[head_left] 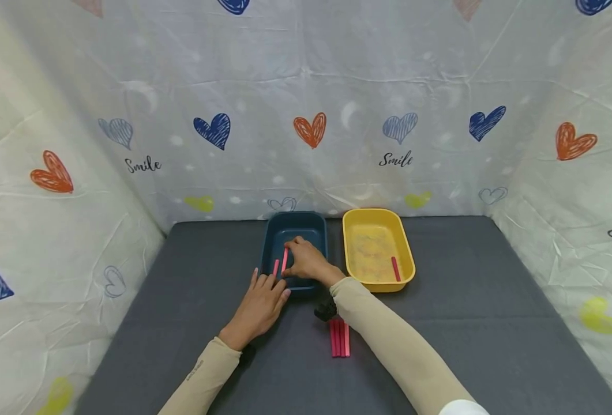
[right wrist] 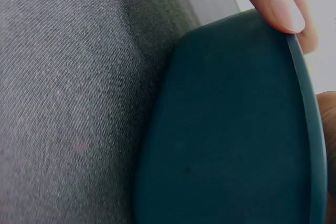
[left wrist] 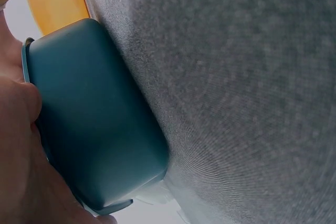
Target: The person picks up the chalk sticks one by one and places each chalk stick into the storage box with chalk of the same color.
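A dark blue tub (head_left: 316, 222) stands at the back of the grey table. Over it, my right hand (head_left: 308, 262) pinches a pink stick (head_left: 285, 259) near its two ends, between thumb and fingers. A second pink stick (head_left: 276, 267) is in the tub just left of it, its lower end hidden by my left hand. My left hand (head_left: 259, 305) rests across the tub's near left rim, fingers mostly straight. In the left wrist view its thumb (left wrist: 31, 100) lies at the rim above the tub's outer wall (left wrist: 100, 114).
A yellow tub (head_left: 355, 253) with one dark pink stick (head_left: 396, 269) inside stands right of the blue one. Several pink sticks (head_left: 340, 339) lie side by side near my right forearm. A patterned cloth (head_left: 311, 69) hangs behind and at both sides.
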A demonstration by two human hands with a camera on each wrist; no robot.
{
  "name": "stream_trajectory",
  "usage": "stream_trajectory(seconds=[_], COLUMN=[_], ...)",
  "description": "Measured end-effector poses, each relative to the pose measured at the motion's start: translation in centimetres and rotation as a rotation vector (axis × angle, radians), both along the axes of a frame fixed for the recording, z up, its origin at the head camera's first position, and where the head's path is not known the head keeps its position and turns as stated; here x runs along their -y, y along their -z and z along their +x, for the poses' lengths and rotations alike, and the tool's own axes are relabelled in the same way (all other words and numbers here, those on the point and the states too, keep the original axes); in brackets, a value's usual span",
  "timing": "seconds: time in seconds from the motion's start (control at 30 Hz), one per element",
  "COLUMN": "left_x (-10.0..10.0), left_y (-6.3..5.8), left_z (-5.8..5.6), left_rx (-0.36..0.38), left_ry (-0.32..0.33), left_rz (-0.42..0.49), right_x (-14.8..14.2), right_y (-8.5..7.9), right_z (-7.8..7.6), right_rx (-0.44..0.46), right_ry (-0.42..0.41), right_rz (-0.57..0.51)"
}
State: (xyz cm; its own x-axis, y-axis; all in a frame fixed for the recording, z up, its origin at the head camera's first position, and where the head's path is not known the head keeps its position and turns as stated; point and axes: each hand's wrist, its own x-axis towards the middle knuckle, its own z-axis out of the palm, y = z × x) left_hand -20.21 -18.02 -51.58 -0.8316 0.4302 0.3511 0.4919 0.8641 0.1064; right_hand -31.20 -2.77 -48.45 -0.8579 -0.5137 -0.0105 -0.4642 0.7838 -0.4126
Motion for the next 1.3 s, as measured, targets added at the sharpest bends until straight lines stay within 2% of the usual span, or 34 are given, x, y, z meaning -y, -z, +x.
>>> stream_trajectory(seconds=[0.33,0.77,1.03,1.3], left_x=[0.1,0.0,-0.1,0.0], left_y=[0.0,0.0,-0.1,-0.1], left_z=[0.0,0.1,0.3,0.1], left_rx=[-0.001,-0.007,0.005,-0.010], left_ry=[0.006,0.001,0.001,-0.004], left_rz=[0.002,-0.007,0.002,-0.015], right_x=[0.8,1.0,0.8,-0.1], right_y=[0.6,0.9,1.0,-0.1], right_z=[0.0,-0.1,-0.1,0.5], right_rx=[-0.003,0.015,-0.021,-0.060], right_ry=[-0.001,0.011,0.021,0.041], right_rz=[0.067,0.088,0.030,-0.072])
